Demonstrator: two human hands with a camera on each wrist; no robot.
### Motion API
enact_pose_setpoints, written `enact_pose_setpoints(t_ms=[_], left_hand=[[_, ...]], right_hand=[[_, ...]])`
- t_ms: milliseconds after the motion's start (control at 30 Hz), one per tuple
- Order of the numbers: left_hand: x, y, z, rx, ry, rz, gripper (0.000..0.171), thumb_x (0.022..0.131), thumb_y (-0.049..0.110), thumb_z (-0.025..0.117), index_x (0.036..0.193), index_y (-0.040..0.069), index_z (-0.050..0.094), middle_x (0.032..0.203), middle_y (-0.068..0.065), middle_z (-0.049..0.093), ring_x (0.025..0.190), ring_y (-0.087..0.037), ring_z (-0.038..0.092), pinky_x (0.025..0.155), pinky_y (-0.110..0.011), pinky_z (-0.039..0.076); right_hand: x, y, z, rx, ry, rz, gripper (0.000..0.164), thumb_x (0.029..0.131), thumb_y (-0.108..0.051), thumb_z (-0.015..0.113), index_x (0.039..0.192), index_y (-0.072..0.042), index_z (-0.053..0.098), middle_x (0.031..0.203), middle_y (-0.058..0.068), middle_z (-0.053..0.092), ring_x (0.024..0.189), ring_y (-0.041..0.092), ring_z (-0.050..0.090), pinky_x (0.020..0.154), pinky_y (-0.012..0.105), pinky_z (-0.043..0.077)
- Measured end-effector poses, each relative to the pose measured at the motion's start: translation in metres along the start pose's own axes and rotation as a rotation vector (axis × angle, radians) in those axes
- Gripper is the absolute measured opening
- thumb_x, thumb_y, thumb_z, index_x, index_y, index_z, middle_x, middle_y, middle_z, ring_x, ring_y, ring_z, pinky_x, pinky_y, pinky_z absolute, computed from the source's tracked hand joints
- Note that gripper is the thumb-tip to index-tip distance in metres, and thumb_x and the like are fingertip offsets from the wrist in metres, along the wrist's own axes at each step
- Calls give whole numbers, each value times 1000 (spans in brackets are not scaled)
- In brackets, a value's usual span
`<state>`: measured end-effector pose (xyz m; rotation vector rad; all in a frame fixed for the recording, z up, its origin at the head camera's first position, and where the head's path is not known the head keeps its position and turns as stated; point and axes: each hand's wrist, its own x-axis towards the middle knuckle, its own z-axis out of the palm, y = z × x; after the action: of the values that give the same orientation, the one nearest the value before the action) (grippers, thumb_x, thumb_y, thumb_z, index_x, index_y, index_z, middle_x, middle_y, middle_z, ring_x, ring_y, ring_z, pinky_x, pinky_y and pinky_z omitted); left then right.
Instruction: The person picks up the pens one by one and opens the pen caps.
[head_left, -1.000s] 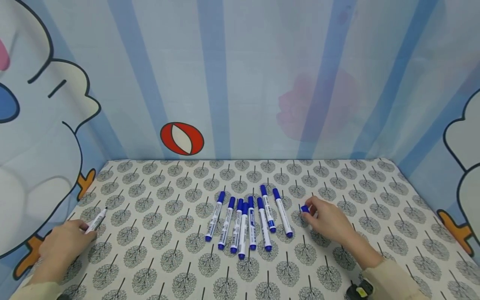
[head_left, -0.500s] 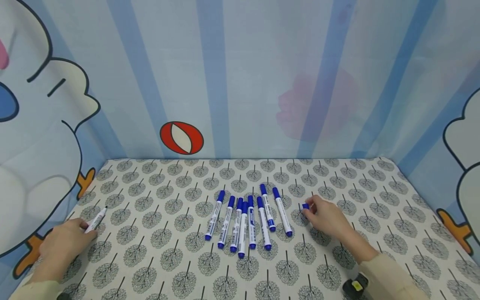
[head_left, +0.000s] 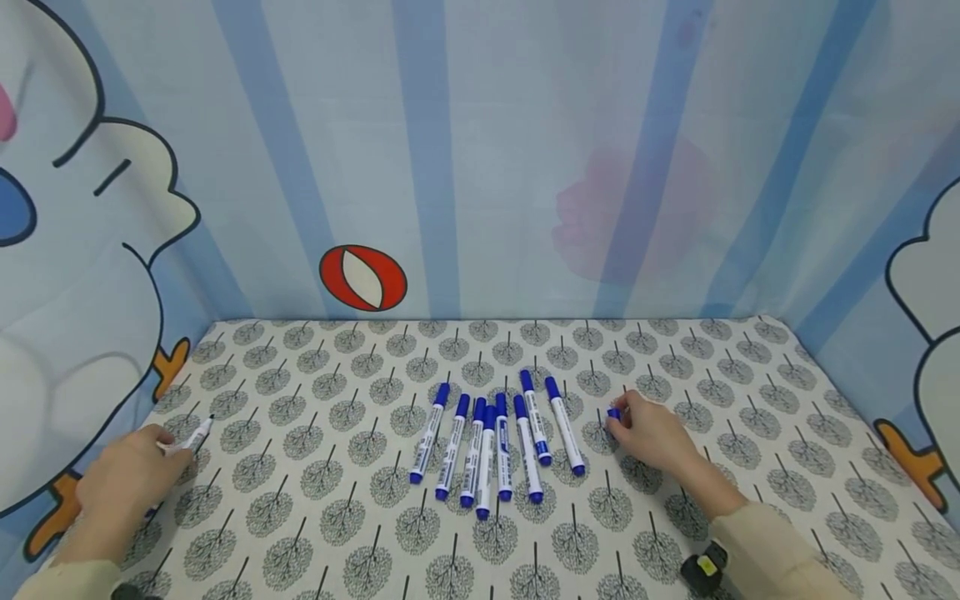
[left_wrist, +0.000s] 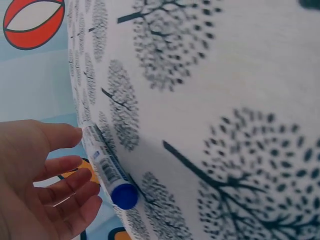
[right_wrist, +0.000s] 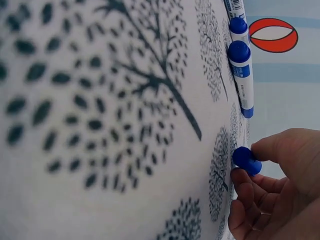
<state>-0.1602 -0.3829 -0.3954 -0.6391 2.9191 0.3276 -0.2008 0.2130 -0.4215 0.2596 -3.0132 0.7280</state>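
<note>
At the table's left side lies an uncapped white marker (head_left: pixel 198 435) with a dark tip. Its blue rear end shows in the left wrist view, where the marker (left_wrist: pixel 107 165) rests on the cloth. My left hand (head_left: pixel 129 471) is over it, fingers spread loosely and thumb apart from them; one fingertip is close to the barrel, and I cannot tell whether it touches. On the right, my right hand (head_left: pixel 654 429) pinches a blue marker cap (right_wrist: pixel 246 160) between thumb and fingers, low at the cloth. Between the hands lie several capped white markers (head_left: pixel 503 450) with blue caps.
A tree-patterned cloth (head_left: pixel 322 533) covers the table. Behind it hangs a blue striped curtain (head_left: pixel 495 167) with a red and white ball print. Cartoon-printed panels (head_left: pixel 75 333) flank the sides. A dark wrist device (head_left: pixel 705 568) sits near the right sleeve.
My left hand's fingers have loosened around the uncapped marker, and that hand has lifted slightly. My right hand stays nearly in place with the cap.
</note>
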Motion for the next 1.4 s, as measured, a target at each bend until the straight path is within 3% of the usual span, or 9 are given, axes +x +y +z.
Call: enact_pose_setpoints(t_ms=[233, 533, 933, 1267, 1400], left_hand=[[-7, 16, -9, -12, 54, 95, 49, 85, 34, 59, 115, -4, 52, 106, -28, 55, 78, -38, 57, 47, -39, 43], [-14, 34, -3, -31, 101, 187, 41, 83, 30, 62, 109, -2, 58, 101, -25, 60, 74, -32, 59, 47, -35, 43], [-20, 62, 6, -49, 88, 301, 38, 84, 31, 61, 108, 2, 60, 102, -21, 62, 73, -28, 60, 47, -34, 44], [-28, 88, 11, -57, 147, 411, 30, 83, 27, 63, 104, 5, 63, 98, -18, 64, 65, -20, 58, 45, -29, 42], [-31, 97, 11, -81, 123, 422, 31, 84, 27, 63, 106, 6, 62, 101, -18, 63, 62, -17, 56, 42, -28, 41]], right_hand=[[2, -1, 3, -17, 8, 20, 29, 86, -19, 57, 103, 4, 54, 72, 6, 59, 53, 14, 49, 47, 27, 40], [3, -2, 5, -27, 15, 21, 25, 87, -18, 58, 101, 2, 54, 71, 5, 60, 51, 13, 48, 46, 27, 38], [3, -2, 3, -9, -4, 21, 27, 88, -20, 55, 103, 3, 54, 68, 4, 58, 49, 14, 45, 44, 27, 36], [2, -2, -1, 6, -32, 65, 31, 92, -25, 52, 110, 0, 54, 85, 10, 66, 65, 18, 59, 55, 31, 46], [0, 0, -3, 5, -26, 75, 33, 92, -26, 52, 112, 0, 54, 89, 11, 67, 69, 19, 61, 57, 32, 47]])
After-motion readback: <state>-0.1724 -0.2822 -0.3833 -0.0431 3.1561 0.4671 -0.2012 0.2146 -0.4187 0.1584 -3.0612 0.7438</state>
